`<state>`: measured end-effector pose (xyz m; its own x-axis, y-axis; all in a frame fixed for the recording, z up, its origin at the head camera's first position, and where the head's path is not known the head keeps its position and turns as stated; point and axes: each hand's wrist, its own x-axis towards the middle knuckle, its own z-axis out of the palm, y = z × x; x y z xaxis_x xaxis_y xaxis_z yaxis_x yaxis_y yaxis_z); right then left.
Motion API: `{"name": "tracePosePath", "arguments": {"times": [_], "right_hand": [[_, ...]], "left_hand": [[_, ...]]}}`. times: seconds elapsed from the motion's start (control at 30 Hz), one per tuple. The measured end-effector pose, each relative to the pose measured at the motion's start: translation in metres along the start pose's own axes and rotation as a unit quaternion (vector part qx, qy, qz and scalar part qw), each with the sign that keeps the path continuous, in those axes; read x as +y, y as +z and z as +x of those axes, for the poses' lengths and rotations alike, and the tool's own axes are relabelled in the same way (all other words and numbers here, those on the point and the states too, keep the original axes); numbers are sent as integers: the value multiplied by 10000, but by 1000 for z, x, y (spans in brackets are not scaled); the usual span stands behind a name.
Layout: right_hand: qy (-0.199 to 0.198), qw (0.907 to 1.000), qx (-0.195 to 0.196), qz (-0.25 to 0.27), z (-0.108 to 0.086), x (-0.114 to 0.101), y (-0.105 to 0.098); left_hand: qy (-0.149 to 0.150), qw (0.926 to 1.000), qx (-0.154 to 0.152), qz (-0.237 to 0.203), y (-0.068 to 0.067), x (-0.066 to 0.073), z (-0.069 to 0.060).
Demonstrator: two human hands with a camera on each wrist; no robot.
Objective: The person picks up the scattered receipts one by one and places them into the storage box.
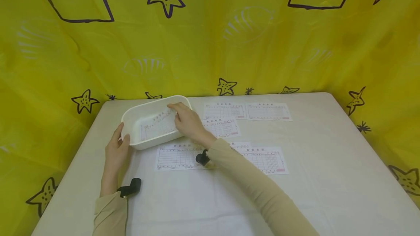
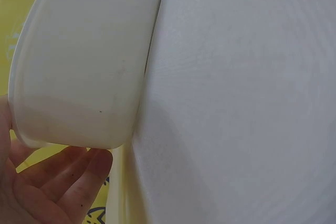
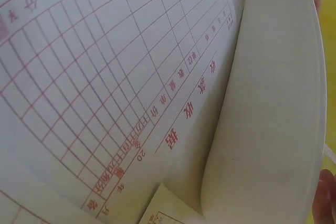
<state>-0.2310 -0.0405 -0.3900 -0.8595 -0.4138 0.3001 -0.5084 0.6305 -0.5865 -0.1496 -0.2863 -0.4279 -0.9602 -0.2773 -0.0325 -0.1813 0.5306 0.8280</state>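
Two beige sleeves (image 1: 269, 196) come in closest to me, a black device (image 1: 131, 187) on each wrist. The left hand (image 1: 117, 148) grips the near-left end of a white plastic tray (image 1: 155, 141), toward the back left of the counter (image 1: 170, 203). The right hand (image 1: 190, 119) is over the tray's right end, fingers inside; I can't tell whether they pinch anything. A red-printed slip (image 1: 154, 129) lies in the tray, and more slips (image 1: 269, 111) lie beside it, some overlapping. Behind hangs a yellow curtain (image 1: 197, 54) with starfish.
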Motion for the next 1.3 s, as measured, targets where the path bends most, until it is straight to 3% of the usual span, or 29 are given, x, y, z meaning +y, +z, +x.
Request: {"name": "tracePosePath", "arguments": {"times": [0.7,1.07,1.3], "right_hand": [[190,9998,90,8,-10,15,-13],[466,9985,203,200,-27,22,-31],[426,9982,413,104,-38,34,-43]], "left_hand": [[-1,10000,28,-40,0,1,-1],[-59,10000,30,-43,0,2,-1],[-125,9999,-21,-90,-1,3,-2]]}}
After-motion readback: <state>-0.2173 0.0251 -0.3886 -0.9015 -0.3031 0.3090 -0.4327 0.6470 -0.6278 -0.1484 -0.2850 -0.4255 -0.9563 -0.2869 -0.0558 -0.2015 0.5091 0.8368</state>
